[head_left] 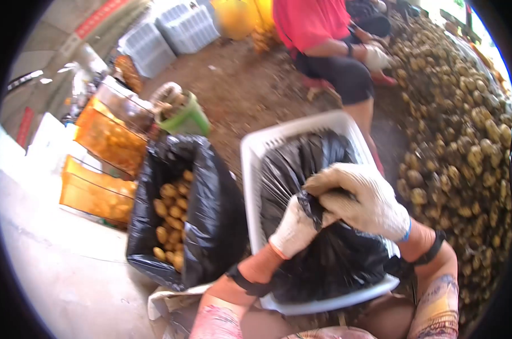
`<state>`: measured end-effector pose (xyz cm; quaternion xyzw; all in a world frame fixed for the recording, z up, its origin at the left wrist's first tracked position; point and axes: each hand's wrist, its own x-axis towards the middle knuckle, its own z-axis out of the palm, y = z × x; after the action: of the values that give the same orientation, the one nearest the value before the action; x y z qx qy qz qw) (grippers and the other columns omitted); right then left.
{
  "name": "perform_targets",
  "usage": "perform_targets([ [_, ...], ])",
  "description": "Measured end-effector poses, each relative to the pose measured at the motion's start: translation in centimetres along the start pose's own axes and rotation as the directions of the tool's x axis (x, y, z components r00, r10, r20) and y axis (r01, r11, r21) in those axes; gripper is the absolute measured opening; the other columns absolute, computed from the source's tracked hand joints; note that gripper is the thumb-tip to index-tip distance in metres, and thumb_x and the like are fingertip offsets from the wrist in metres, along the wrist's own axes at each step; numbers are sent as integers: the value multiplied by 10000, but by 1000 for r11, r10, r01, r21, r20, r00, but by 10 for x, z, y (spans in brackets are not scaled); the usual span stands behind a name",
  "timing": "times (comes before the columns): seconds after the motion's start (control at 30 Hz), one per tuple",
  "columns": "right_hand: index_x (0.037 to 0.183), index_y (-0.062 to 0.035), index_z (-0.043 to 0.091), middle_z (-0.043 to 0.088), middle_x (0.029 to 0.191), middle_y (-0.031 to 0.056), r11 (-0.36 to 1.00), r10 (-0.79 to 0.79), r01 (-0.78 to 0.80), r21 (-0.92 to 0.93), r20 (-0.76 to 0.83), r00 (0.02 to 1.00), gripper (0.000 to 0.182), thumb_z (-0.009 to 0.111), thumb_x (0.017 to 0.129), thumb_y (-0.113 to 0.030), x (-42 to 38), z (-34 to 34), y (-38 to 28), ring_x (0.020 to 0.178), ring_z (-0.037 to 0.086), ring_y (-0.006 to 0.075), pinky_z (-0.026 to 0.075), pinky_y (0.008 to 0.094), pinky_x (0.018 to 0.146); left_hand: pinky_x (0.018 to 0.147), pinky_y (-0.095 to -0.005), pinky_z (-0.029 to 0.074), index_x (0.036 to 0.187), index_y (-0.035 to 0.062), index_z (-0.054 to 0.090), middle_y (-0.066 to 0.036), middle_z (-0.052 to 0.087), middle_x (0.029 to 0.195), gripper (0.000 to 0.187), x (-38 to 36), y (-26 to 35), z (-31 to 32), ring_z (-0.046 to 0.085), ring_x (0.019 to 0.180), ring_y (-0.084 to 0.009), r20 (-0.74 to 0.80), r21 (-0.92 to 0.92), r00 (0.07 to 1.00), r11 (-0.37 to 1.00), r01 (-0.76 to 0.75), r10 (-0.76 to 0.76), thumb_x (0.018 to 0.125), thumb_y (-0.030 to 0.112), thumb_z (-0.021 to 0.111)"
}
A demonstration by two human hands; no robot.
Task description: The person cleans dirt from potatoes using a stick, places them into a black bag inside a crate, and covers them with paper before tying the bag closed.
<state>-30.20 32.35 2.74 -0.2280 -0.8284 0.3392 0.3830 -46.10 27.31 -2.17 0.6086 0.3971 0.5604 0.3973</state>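
A black plastic bag [340, 265] fills a white plastic crate [251, 192] in front of me, its top gathered into a twisted neck. My left hand [295, 229], in a white knit glove, is closed around that neck. Just above and to the right, my right hand [369, 198], in a matching glove, has its fingers curled at the same gathered plastic. The bag's contents are hidden. To the left stands another container lined with a black plastic bag [208, 198], open at the top, with yellowish potatoes [172, 212] inside.
A big heap of potatoes [453, 147] covers the right side. Across from me sits a co-worker in a red top [312, 25]. Orange mesh bags [97, 189], a green bucket [188, 118] and grey-white crates [146, 51] stand to the left and back.
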Motion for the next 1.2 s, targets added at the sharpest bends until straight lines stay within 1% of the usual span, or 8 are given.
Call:
perform_targets([
  [0.23, 1445, -16, 421, 474, 1440, 227, 953, 183, -162, -256, 58, 981, 1198, 928, 459, -470, -29, -13, 28, 1366, 438, 373, 351, 447, 1137, 807, -247, 511, 1037, 5, 689, -2, 668, 946, 123, -6, 19, -18, 607, 887, -77, -13, -389, 842, 779, 493, -540, 917, 33, 688],
  [0.33, 1467, -27, 382, 425, 1470, 230, 902, 98, -56, -428, 79, 992, 1213, 919, 443, -394, -34, 20, 34, 1382, 405, 377, 338, 459, 1142, 815, -249, 511, 1017, 10, 686, -9, 670, 959, 100, -7, 25, -18, 616, 904, -79, 19, 0, 957, 957, 291, -291, 922, 41, 689],
  [0.6, 1292, -33, 579, 652, 1138, 158, 963, 43, -45, 264, 13, 999, 594, 604, 700, -70, -50, 66, 96, 1084, 629, 316, 487, 368, 950, 463, -238, 353, 900, 71, 622, 2, 556, 605, 338, -11, 19, -12, 492, 494, -72, -33, 211, 980, 957, 198, -196, 1026, 373, 541],
  [0.7, 1137, -22, 606, 590, 970, -6, 433, 271, -266, 861, 157, 950, 357, 630, 805, -151, -46, 49, 64, 891, 508, 102, 439, 246, 795, 419, -243, 369, 880, 58, 587, -45, 586, 664, 417, -7, 13, -9, 484, 461, -96, -216, 25, 935, 956, 294, -282, 1058, 410, 454],
  [0.93, 842, -87, 536, 543, 661, 5, 454, 182, -2, 891, -90, 979, 99, 542, 906, -163, -39, 71, 67, 457, 388, 73, 339, 253, 451, 457, -251, 361, 732, 42, 509, -85, 576, 603, 518, -15, 3, -5, 462, 459, -132, -119, -311, 955, 924, 223, -271, 1075, 412, 393],
  [1.03, 959, -60, 623, 541, 644, -29, 563, 563, -429, 707, 52, 825, 123, 576, 943, -172, -40, 85, 73, 523, 444, 60, 357, 240, 480, 449, -272, 315, 710, 81, 503, -16, 466, 550, 533, -3, 2, 3, 409, 462, -108, 143, 94, 973, 981, 167, -180, 1077, 444, 371],
  [1.13, 1010, -68, 659, 588, 716, -35, 829, 184, -97, 551, -104, 977, 129, 625, 927, -161, -41, 84, 81, 565, 475, 47, 352, 226, 469, 476, -261, 322, 721, 66, 527, -11, 484, 573, 516, 4, 5, 2, 407, 482, -98, 252, 144, 964, 988, 50, -85, 1072, 424, 404],
  [1.2, 893, -97, 612, 547, 673, -34, 571, 462, -453, 684, 189, 867, 167, 587, 965, -246, -42, 83, 82, 516, 447, 46, 314, 229, 450, 486, -249, 348, 737, 48, 546, -11, 500, 586, 524, 5, -1, -5, 448, 503, -94, 223, 56, 972, 996, 68, -79, 1053, 451, 434],
])
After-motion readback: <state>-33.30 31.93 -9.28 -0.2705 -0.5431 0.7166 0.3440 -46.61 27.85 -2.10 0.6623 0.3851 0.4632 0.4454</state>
